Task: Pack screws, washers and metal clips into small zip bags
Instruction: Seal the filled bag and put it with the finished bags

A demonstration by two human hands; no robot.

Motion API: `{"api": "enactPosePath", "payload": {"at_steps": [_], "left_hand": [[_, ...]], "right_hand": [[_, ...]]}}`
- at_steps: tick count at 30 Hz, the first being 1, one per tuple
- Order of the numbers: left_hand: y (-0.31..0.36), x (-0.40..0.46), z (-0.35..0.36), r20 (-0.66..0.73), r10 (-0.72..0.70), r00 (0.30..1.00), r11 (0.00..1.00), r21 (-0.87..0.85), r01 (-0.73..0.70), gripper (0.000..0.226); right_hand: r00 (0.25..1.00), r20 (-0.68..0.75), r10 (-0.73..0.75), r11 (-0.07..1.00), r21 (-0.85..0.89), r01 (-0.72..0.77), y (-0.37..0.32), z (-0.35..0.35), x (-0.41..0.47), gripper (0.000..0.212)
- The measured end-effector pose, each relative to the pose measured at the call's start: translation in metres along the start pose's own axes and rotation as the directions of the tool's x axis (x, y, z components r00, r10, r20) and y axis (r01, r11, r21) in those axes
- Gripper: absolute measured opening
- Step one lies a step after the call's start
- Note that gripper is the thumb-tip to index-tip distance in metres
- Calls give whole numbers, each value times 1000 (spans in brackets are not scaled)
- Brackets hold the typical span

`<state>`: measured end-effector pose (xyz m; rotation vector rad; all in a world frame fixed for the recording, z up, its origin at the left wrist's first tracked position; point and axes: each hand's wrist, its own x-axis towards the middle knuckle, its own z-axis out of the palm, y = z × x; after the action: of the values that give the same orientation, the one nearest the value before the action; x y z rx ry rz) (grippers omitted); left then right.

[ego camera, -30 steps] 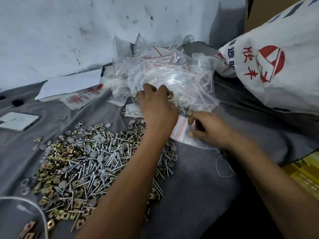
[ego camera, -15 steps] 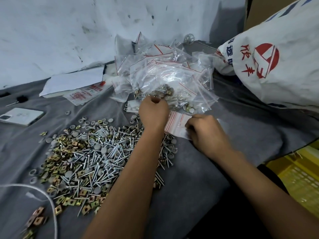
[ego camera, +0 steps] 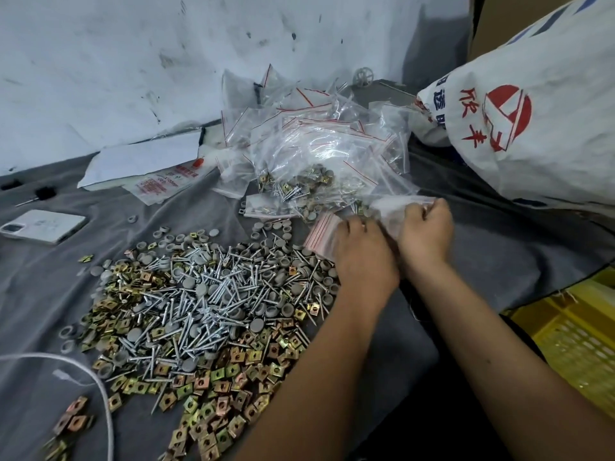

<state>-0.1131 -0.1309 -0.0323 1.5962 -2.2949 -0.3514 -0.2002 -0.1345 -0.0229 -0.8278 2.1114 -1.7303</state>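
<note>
Right of the hardware heap, both hands now meet on one small zip bag (ego camera: 392, 211). Half a sec ago the left hand (ego camera: 362, 251) was up at the pile of filled bags (ego camera: 319, 168) w/ fingers bunched, and the right hand (ego camera: 424, 232) was pinning the stack of empty bags (ego camera: 321, 232) flat on the grey cloth (ego camera: 499, 247). Since then the left has dropped back & moved right, the right has lifted off the stack. Right hand's fingers are curled round the bag's top edge, gripping it. Left hand sits knuckles-up against the bag's near side; its fingertips are hidden, so can't tell if it's pinching the bag or just touching.

Bag itself: clear, crumpled, held just above the cloth, between the empties and the filled pile. Looks empty, tho blur makes that unsure.

My read: prev bag is done & dropped on the pile, fresh bag pulled from the stack, now being opened at the mouth. Next step prob a reach left to the screws (ego camera: 206, 294), washers (ego camera: 196, 241) & clips (ego camera: 233, 377), all loose and mixed on the cloth. Loads left in that heap, so the job's nowhere near done.
</note>
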Motion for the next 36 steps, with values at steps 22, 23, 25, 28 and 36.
{"api": "enactPosePath", "payload": {"at_steps": [22,23,25,28,36], "left_hand": [[-17,18,-69,244,-428,870,45,-956,291,38],[-18,20,-66,297,-415,860,-8,-946,323,31],[-22,24,-60,289,-488,824,49,-933,356,17],[-34,31,-50,262,-570,779,112,-914,390,21],[-48,21,-43,-300,-351,887,923,-273,273,15]], "right_hand": [[466,129,-876,455,-106,884,-13,-5,-8,18],[485,188,-854,477,-90,874,-11,-2,-9,21],[627,273,-729,649,-13,760,-3,2,-7,25],[741,385,-550,826,116,552,9,-1,-5,23],[971,-228,-79,923,352,157,-3,-17,5,20]]}}
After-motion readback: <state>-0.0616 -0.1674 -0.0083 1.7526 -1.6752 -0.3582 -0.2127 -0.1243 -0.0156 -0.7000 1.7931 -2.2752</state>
